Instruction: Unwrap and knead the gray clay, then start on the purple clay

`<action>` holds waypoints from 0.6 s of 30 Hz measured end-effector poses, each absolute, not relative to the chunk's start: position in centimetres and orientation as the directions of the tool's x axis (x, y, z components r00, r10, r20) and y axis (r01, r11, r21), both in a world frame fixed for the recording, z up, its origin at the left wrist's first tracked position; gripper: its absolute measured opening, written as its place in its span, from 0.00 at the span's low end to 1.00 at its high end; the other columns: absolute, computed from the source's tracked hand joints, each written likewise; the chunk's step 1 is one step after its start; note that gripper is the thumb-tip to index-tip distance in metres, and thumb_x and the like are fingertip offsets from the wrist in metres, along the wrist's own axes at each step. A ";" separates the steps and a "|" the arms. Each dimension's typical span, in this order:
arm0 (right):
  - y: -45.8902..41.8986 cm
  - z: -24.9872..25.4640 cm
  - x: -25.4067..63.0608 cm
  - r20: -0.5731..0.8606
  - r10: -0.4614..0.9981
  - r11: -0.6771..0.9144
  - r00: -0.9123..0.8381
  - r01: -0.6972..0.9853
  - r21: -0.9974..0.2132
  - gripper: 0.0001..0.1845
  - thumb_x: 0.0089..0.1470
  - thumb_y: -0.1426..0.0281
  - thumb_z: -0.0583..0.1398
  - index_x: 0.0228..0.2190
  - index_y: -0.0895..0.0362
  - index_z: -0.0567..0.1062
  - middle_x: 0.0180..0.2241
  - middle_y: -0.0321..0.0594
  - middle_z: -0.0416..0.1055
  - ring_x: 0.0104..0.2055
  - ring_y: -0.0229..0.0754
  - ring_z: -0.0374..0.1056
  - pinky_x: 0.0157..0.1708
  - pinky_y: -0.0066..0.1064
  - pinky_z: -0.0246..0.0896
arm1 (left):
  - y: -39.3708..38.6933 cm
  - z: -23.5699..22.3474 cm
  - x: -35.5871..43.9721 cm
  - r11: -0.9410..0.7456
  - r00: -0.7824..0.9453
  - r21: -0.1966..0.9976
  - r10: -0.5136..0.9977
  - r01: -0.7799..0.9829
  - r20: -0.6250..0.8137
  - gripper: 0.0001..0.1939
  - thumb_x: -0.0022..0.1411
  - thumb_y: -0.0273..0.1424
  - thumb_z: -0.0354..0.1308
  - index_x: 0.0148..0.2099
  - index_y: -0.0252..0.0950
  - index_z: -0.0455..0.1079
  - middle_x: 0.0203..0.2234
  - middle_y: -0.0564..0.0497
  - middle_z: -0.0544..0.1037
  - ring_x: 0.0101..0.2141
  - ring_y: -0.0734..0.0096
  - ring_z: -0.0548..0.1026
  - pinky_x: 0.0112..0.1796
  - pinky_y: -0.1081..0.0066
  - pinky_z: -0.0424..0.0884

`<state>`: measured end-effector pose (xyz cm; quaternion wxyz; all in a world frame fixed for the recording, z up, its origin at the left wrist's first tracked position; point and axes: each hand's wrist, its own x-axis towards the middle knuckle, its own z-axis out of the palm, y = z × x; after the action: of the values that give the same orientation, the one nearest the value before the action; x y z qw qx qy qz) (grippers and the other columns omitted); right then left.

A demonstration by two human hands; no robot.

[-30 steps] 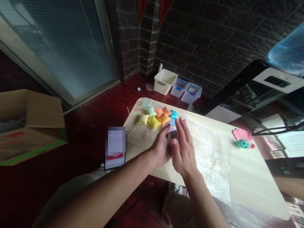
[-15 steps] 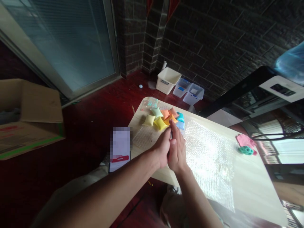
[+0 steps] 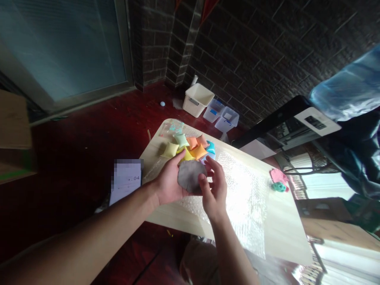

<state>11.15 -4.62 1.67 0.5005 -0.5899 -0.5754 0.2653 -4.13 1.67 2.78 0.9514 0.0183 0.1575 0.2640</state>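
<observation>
A flat, round disc of grey modelling clay (image 3: 191, 176) lies across the palm and fingers of my left hand (image 3: 170, 184). My right hand (image 3: 216, 190) grips the disc's right edge, thumb on top and the fingers curled behind. Just beyond the hands, several small pillow-shaped packets sit on the table, among them a yellow packet (image 3: 185, 153), an orange packet (image 3: 198, 151), a pale green packet (image 3: 181, 139) and a blue packet (image 3: 210, 147). The left hand partly covers the yellow one.
Bubble wrap (image 3: 242, 198) covers the table's (image 3: 285, 225) middle. Pink clay (image 3: 278, 176) and green clay (image 3: 279, 187) lie at its right end. A phone (image 3: 126, 178) is at the left. A cream basket (image 3: 197, 101) and clear bins (image 3: 227, 119) stand on the floor behind.
My hands were pressed palm to palm; now they have parted and the flattened grey clay shows between them. The view has shifted to the right.
</observation>
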 end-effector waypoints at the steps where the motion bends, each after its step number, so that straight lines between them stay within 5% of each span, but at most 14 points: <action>1: -4.7 1.7 11.3 0.226 0.957 0.135 0.181 0.411 -0.901 0.31 0.62 0.55 0.65 0.63 0.49 0.70 0.61 0.53 0.70 0.49 0.54 0.75 0.30 0.37 0.77 | 1.6 2.9 -3.9 0.859 0.809 0.116 0.510 -0.499 -0.293 0.32 0.75 0.53 0.46 0.60 0.32 0.75 0.46 0.35 0.84 0.45 0.48 0.83 0.48 0.52 0.77; 7: -5.4 1.8 13.0 0.164 0.979 0.095 0.121 0.442 -0.892 0.41 0.53 0.55 0.74 0.64 0.48 0.69 0.62 0.53 0.68 0.45 0.51 0.75 0.25 0.33 0.76 | 0.8 3.1 -2.6 0.848 0.768 0.153 0.526 -0.508 -0.364 0.28 0.75 0.51 0.49 0.56 0.33 0.77 0.43 0.37 0.85 0.43 0.51 0.84 0.41 0.60 0.79; 18: -5.6 1.4 15.1 0.049 0.993 0.005 0.112 0.362 -0.932 0.50 0.44 0.49 0.77 0.63 0.50 0.69 0.61 0.55 0.71 0.49 0.56 0.76 0.36 0.43 0.81 | 0.1 2.8 -1.6 0.857 0.763 0.156 0.510 -0.491 -0.397 0.25 0.76 0.47 0.49 0.49 0.32 0.78 0.35 0.41 0.85 0.30 0.60 0.83 0.31 0.65 0.78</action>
<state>15.06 -5.56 1.44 0.4354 -0.6053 -0.5596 0.3619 -1.61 0.12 2.81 0.9387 0.0214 0.2175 0.2667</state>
